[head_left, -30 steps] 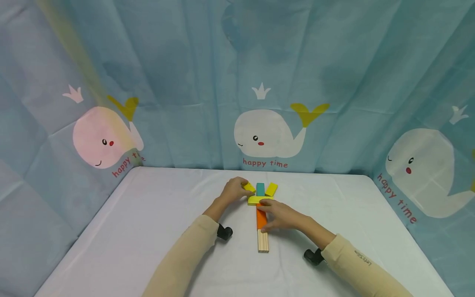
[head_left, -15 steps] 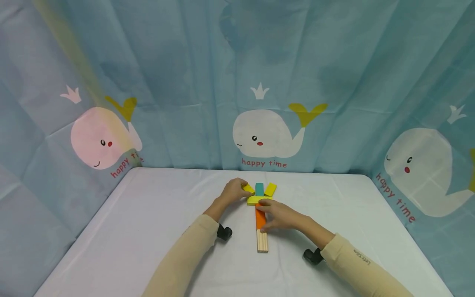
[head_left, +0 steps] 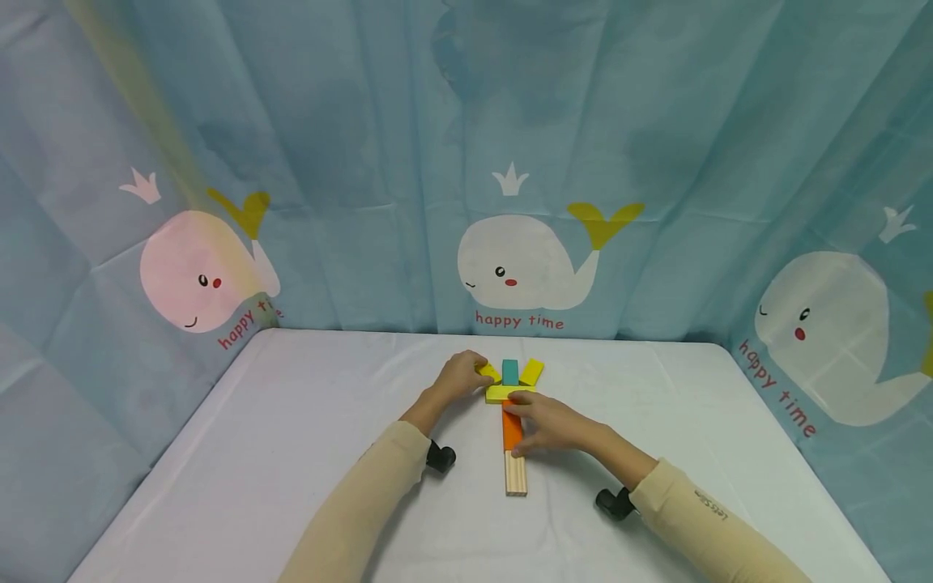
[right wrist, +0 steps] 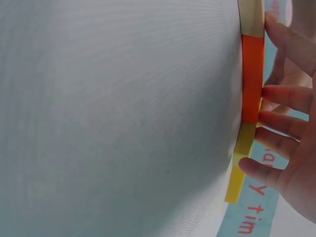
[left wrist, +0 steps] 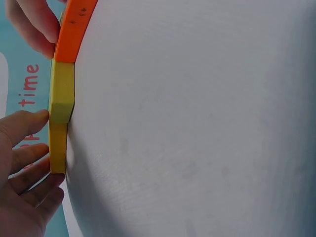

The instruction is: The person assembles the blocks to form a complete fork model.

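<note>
My left hand (head_left: 457, 376) pinches a yellow block (head_left: 489, 372) at the far left of a flat figure of blocks, thumb and fingers on either side of it. A teal block (head_left: 510, 372) and another yellow block (head_left: 532, 372) fan out beside that one. Across their base lies a light yellow block (head_left: 499, 394). Below it, an orange block (head_left: 512, 425) and a plain wooden block (head_left: 515, 476) form a stem. With spread fingers my right hand (head_left: 554, 423) touches the top of the orange and light yellow blocks, its thumb near the wooden one.
The blocks lie on a white-covered table (head_left: 291, 421). Behind and at both sides hangs a blue curtain (head_left: 350, 243) printed with whales. Each wrist carries a small black camera mount, such as the right mount (head_left: 615, 504).
</note>
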Motion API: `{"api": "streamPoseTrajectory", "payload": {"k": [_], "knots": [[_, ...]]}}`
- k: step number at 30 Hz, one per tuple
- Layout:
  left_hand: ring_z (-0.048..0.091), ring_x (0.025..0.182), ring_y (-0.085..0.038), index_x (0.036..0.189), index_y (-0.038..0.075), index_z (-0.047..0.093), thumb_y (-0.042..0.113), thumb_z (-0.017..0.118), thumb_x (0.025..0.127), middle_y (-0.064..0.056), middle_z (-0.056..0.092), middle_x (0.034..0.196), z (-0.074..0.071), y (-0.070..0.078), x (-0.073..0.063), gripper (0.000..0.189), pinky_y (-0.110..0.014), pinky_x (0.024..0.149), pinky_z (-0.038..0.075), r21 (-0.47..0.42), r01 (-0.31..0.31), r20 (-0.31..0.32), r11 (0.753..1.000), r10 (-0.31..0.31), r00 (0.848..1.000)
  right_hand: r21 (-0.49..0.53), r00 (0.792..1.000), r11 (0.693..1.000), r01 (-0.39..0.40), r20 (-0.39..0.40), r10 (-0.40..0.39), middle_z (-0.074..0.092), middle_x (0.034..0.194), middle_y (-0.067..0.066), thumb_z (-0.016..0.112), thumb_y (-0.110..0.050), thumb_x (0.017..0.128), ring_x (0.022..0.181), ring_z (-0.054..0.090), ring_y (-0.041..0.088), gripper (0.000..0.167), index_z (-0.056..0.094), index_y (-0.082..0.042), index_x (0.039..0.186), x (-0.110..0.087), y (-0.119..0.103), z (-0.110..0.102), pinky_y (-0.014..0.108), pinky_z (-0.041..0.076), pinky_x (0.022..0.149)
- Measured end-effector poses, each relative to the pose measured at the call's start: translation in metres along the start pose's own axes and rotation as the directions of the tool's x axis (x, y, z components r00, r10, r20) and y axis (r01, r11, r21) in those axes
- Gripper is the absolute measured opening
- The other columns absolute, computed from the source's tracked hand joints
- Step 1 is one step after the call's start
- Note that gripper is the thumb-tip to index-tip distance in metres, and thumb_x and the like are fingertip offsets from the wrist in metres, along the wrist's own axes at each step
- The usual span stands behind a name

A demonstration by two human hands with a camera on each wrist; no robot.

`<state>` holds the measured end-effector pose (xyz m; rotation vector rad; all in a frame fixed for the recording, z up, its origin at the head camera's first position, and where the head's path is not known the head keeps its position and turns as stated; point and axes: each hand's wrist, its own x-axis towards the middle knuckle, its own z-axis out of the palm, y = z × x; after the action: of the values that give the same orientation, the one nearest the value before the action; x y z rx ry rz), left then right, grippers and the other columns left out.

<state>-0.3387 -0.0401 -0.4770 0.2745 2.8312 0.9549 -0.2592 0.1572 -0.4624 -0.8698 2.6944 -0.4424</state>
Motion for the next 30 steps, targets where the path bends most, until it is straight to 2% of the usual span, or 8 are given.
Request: {"api": "streamPoseTrajectory", "payload": {"k": [18, 30], "knots": [[0.058, 0.113, -0.028, 0.126, 0.001, 0.064, 0.023, 0.072, 0.088, -0.014, 0.062, 0.128, -0.0005, 0.0007, -0.0016, 0.045, -0.043, 0.106, 0.045, 0.012, -0.029, 0.001, 1.0, 0.029, 1.0, -0.003, 1.0, 1.0, -0.003, -0.001, 0.003, 0.042, 0.151, 0.012, 0.079, -0.046, 0.078, 0.137, 0.043, 0.032, 0.077, 0.053, -0.011, 0.141, -0.0003, -0.0009, -0.0004, 0.049, 0.04, 0.11], [0.056, 0.114, -0.027, 0.126, 0.003, 0.064, 0.024, 0.072, 0.088, -0.013, 0.06, 0.128, 0.0001, 0.0012, -0.0011, 0.044, -0.041, 0.106, 0.045, 0.031, -0.025, 0.004, 0.999, 0.025, 1.0, -0.008, 1.0, 1.0, -0.002, 0.001, 0.002, 0.042, 0.151, 0.013, 0.079, -0.046, 0.078, 0.137, 0.044, 0.032, 0.077, 0.053, -0.011, 0.141, -0.0009, -0.001, -0.0007, 0.049, 0.04, 0.11]]}}
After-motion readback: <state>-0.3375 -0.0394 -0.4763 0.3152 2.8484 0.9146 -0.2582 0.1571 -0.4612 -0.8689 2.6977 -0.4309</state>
